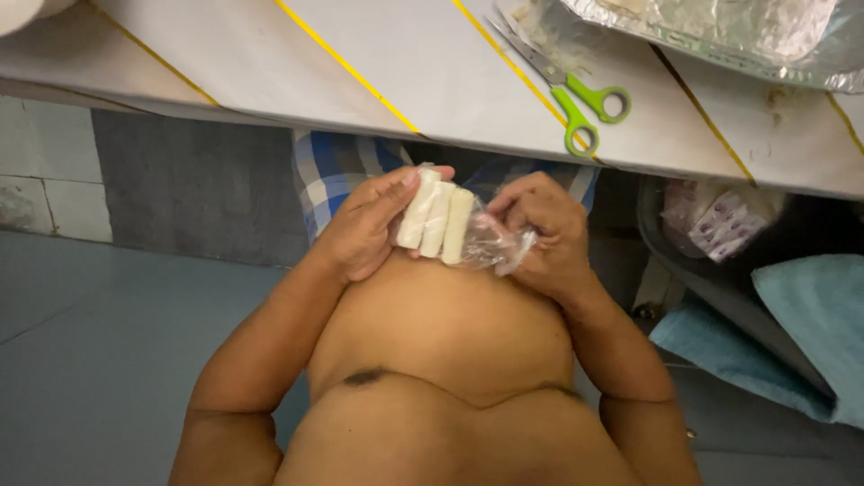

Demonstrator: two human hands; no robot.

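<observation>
A small clear plastic bag (486, 241) holds three white stick-shaped pieces (437, 219) lying side by side. My left hand (364, 229) grips the left side of the bag, thumb across the tops of the sticks. My right hand (544, 229) pinches the bag's loose crumpled right end. Both hands hover in front of my bare torso, just below the table's front edge.
A white table (378, 63) with yellow lines spans the top. Green-handled scissors (567, 90) lie on it near the edge, with a foil tray (720, 31) at the top right. Below right sit a dark bin with small packets (720, 225) and blue cloth (792, 342).
</observation>
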